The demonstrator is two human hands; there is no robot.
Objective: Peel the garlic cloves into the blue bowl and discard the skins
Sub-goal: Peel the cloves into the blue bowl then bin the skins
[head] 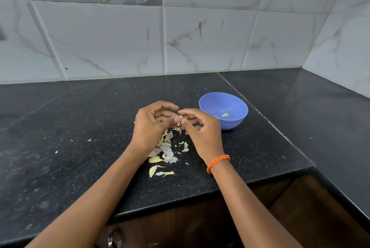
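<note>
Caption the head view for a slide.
Both hands peel a clove over skins beside the bowl.

Both hands meet above the black desk (80, 147). The left hand (149, 125) and the right hand (200, 131) pinch one garlic clove (181, 118) between their fingers (177, 119), fingertips touching at the clove. Directly below the fingers, loose skins (166, 147) lie scattered in a pile on the desk, and nearer the person than the pile are two unpeeled cloves (155, 159). Just to the right of the fingers, past the right hand, stands the blue bowl (230, 105), with a peeled clove (225, 115) inside it. An orange bracelet (217, 162) circles the right wrist. A few small skin flecks (89, 139) lie well left of the fingers.
</note>
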